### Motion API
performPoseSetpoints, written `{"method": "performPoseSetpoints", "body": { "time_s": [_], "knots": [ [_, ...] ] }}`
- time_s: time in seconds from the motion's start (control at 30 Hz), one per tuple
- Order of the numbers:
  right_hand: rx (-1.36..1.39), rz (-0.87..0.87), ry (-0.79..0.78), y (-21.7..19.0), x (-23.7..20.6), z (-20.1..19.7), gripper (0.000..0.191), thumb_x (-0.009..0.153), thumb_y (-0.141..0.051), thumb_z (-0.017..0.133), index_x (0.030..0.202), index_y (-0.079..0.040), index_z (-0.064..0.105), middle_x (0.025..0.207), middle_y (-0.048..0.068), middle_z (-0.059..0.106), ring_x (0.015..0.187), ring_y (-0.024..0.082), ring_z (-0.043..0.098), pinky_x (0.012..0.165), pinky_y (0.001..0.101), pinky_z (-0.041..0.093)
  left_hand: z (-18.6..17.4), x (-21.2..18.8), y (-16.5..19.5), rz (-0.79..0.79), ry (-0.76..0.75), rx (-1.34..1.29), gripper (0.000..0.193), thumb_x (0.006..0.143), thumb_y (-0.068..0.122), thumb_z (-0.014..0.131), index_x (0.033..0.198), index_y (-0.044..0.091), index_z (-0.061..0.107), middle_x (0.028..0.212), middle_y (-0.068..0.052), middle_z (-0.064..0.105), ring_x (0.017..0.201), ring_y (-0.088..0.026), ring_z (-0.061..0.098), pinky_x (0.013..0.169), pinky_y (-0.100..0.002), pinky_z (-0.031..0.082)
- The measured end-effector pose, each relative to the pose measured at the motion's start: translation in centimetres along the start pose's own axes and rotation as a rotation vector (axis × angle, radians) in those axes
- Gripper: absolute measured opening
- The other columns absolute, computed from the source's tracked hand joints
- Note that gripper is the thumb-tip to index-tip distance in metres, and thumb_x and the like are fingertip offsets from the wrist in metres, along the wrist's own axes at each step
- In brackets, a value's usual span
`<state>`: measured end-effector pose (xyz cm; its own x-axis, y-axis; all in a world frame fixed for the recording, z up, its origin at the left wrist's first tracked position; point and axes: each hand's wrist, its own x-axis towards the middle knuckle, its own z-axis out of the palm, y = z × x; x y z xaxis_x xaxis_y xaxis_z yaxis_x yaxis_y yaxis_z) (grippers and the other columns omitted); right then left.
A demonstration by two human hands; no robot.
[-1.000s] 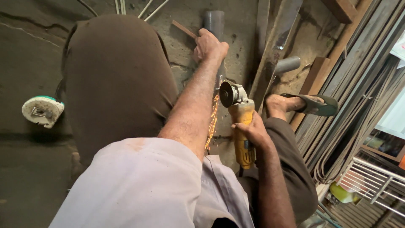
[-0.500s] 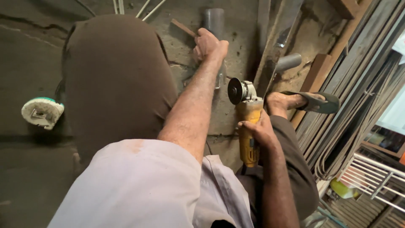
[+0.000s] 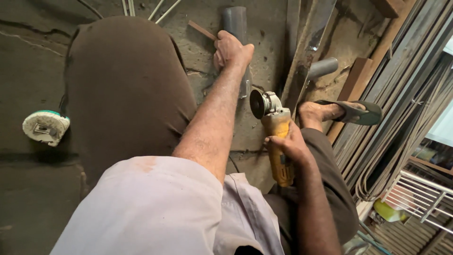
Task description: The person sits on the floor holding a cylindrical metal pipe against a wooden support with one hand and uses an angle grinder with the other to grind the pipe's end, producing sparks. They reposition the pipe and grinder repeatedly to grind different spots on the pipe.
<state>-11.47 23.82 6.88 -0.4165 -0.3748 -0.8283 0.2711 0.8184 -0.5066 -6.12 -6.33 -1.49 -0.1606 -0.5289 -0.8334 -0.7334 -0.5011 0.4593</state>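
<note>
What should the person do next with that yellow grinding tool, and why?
Probably swing the yellow angle grinder left, back toward the grey metal pipe. Its dark round disc hangs clear of the pipe, no sparks show, and the left hand grips the pipe flat on the concrete floor, while the right hand holds the grinder's body.

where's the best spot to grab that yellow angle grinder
Around its long yellow body, from the rear, clear of the disc. The angle grinder lies with its disc end pointing away from the person, and the right hand already wraps that barrel mid-length.
</note>
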Motion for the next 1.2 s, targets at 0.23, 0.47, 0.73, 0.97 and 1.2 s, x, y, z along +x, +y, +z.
{"method": "performPoseSetpoints", "body": {
  "time_s": [0.23,0.47,0.73,0.97,1.2],
  "knots": [
    [-0.129,-0.028,0.044,0.6,0.4,0.4,0.067,0.074,-0.002,0.078,0.135,-0.002,0.051,0.116,0.007,0.067,0.103,0.017,0.065,0.088,0.0332,0.055,0.3,0.4,0.1,-0.037,-0.043,-0.017,0.073,0.067,0.034,0.087,0.123,0.008,0.048,0.126,-0.015,0.062,0.113,-0.033,0.067,0.096,-0.049,0.055],
    [-0.190,-0.013,0.070,0.8,0.7,0.3,0.067,0.072,-0.004,0.081,0.132,-0.001,0.052,0.116,0.008,0.068,0.104,0.017,0.066,0.089,0.0330,0.055,0.5,0.4,0.2,-0.039,-0.029,-0.011,0.074,0.067,0.033,0.088,0.125,0.008,0.048,0.129,-0.014,0.060,0.117,-0.033,0.065,0.099,-0.050,0.053],
    [-0.144,-0.002,0.034,-0.1,0.3,0.8,0.061,0.073,-0.007,0.077,0.130,-0.003,0.056,0.113,0.006,0.070,0.102,0.017,0.067,0.089,0.0336,0.055,0.5,0.3,0.1,-0.039,-0.032,-0.034,0.073,0.067,0.033,0.086,0.124,0.007,0.048,0.128,-0.016,0.060,0.116,-0.036,0.065,0.097,-0.049,0.055],
    [-0.107,0.070,0.112,-0.7,-0.2,1.7,0.062,0.072,-0.006,0.077,0.130,-0.004,0.055,0.110,0.005,0.068,0.098,0.015,0.066,0.085,0.0321,0.055,0.5,0.4,0.1,-0.027,-0.030,-0.032,0.067,0.070,0.031,0.081,0.123,0.006,0.048,0.127,-0.016,0.061,0.114,-0.035,0.066,0.097,-0.049,0.054],
    [-0.083,0.035,0.058,0.6,-0.1,1.1,0.060,0.074,-0.005,0.078,0.129,-0.002,0.053,0.107,0.006,0.066,0.095,0.017,0.065,0.081,0.0341,0.056,0.7,0.5,0.1,-0.032,-0.022,-0.035,0.062,0.072,0.027,0.078,0.122,0.006,0.048,0.127,-0.016,0.061,0.114,-0.036,0.066,0.100,-0.048,0.053]
  ]
}}
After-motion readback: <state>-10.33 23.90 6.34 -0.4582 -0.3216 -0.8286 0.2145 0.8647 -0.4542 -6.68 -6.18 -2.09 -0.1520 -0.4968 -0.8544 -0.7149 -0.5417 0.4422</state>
